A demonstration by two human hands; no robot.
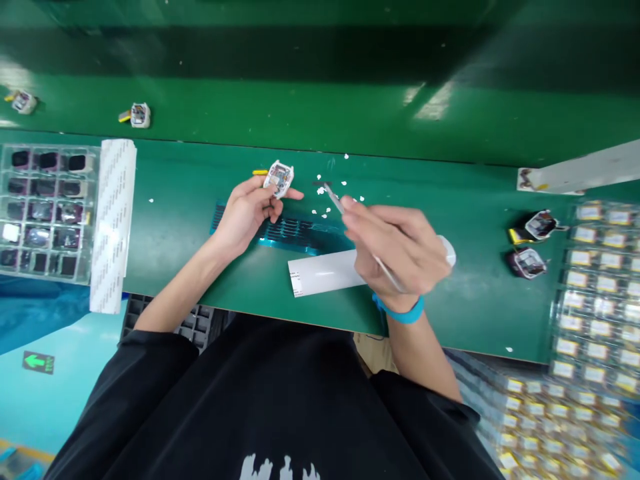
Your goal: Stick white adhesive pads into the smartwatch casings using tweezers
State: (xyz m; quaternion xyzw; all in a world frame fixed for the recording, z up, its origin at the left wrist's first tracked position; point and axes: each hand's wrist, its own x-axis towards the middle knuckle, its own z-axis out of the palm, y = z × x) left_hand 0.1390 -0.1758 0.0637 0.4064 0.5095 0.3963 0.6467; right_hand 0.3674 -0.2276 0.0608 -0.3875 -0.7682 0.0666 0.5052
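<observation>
Left hand point(250, 212) pinching a small white square device housing with exposed circuitry point(279, 178) between thumb and fingertips, raised just above the green work mat point(190, 200). Right hand point(397, 248) closed around slim metal tweezers point(334, 199), tips aimed toward ten o'clock and stopping just short of the housing, apart from it. Bright blue wristband point(400, 312) circling the right wrist. Scattered under the tweezer tips: tiny white paper scraps point(323, 200). Beneath both hands, a teal perforated strip point(290, 233), and at five o'clock from it a white rectangular backing sheet point(320, 273), partly covered by the right hand. Far out at nine o'clock, a clear compartment tray of dark parts point(45, 207) beside a long white printed liner strip point(113, 220). At three o'clock, two dark similar housings point(533, 243) lying near trays of yellow-labelled components point(600, 280).
</observation>
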